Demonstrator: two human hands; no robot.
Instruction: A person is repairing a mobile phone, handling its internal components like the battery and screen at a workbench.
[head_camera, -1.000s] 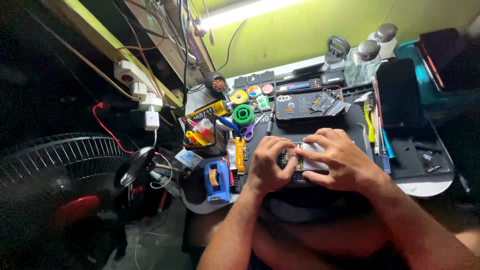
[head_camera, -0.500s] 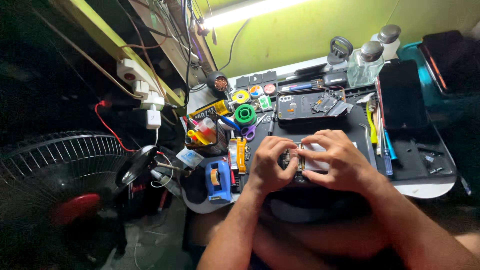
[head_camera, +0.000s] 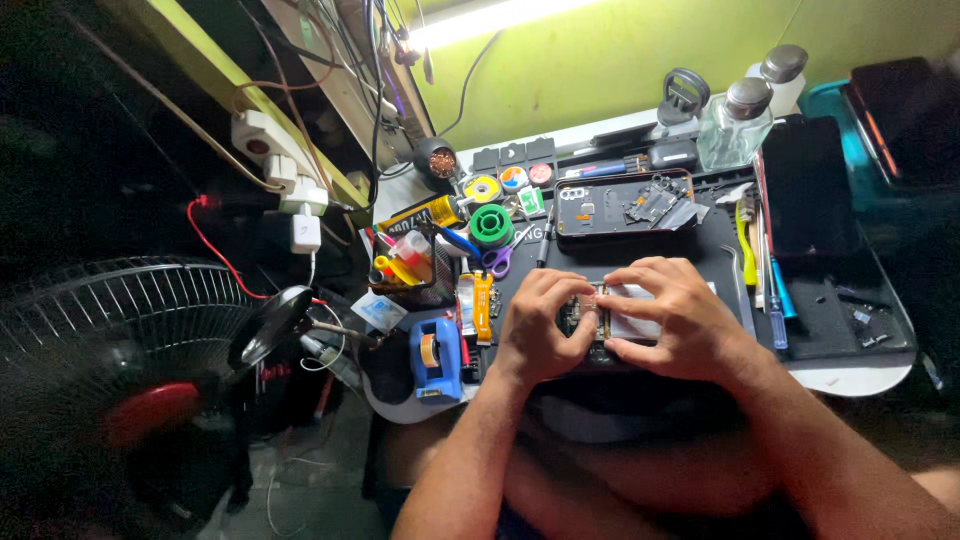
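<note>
Blue tape dispenser (head_camera: 437, 357), green spool (head_camera: 491, 224), black mat (head_camera: 720, 235).

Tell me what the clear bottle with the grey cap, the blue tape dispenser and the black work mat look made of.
The clear bottle with the grey cap looks like glass: see-through with bright glints, though clear plastic is possible. The blue tape dispenser looks like moulded plastic, smooth and evenly coloured. The black work mat under the left hand and right hand looks matte, probably rubber or silicone.
</note>
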